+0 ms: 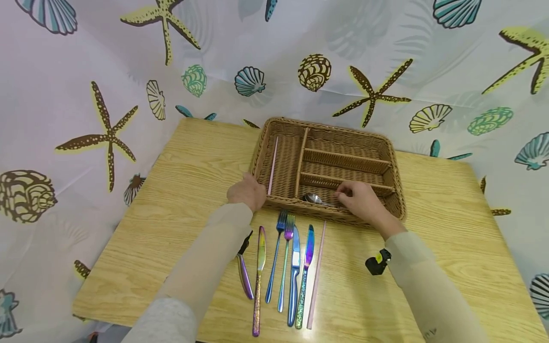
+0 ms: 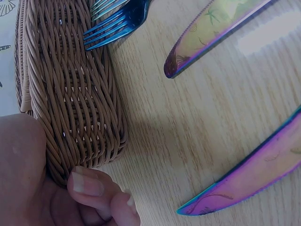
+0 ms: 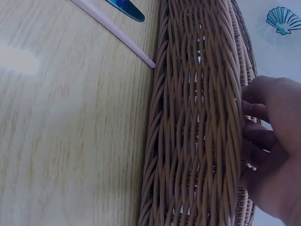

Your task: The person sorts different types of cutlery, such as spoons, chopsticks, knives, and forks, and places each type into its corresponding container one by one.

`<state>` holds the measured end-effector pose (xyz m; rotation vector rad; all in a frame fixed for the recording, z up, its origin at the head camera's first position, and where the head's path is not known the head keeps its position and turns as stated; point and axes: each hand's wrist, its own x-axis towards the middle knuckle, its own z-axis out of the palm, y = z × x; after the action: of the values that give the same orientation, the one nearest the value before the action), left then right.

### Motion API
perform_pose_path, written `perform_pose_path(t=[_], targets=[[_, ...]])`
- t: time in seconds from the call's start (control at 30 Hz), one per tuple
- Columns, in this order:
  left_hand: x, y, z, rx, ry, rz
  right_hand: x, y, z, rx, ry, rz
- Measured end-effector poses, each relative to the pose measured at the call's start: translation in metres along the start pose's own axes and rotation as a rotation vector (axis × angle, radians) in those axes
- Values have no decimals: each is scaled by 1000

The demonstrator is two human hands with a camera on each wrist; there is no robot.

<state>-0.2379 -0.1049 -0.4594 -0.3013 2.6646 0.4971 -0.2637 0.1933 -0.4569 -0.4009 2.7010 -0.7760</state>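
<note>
A brown wicker cutlery basket (image 1: 279,202) stands on the wooden table. My left hand (image 1: 248,192) grips its near left corner, with fingers curled at the rim in the left wrist view. My right hand (image 1: 362,200) reaches into the front right compartment, fingers bent. A silver spoon (image 1: 313,198) lies in that compartment, its handle running under the right hand. The basket wall hides the right fingertips in the right wrist view, and I cannot tell whether they hold the handle. A thin pink stick (image 1: 273,166) lies in the left compartment.
In front of the basket lie a blue fork (image 1: 280,221), a purple fork (image 1: 289,228), a gold-purple knife (image 1: 261,252), a blue knife (image 1: 296,252), a blue-purple knife (image 1: 309,252) and another pink stick (image 1: 317,276). A purple piece of cutlery (image 1: 245,278) is partly behind the left forearm.
</note>
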Motion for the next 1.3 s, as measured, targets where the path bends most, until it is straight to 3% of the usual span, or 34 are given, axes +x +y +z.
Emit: perform_pose_path(t=[0.27,0.5,0.87,1.07,1.3], targets=[[0,-1,-1,-39,-4,-8,-15,-5,-9,-56,119,-57],[1,0,-1,-25,4,-6,-31,-16,-10,-71,242,-162],[-1,1,-1,-6,2,-4,-68,-32,-1,-75,334,-251],[-4,1,-3,-3,6,8,-85,-33,12,-74,321,-244],[-2,1,-2,6,-8,0,-97,-36,39,-113,233,-218]])
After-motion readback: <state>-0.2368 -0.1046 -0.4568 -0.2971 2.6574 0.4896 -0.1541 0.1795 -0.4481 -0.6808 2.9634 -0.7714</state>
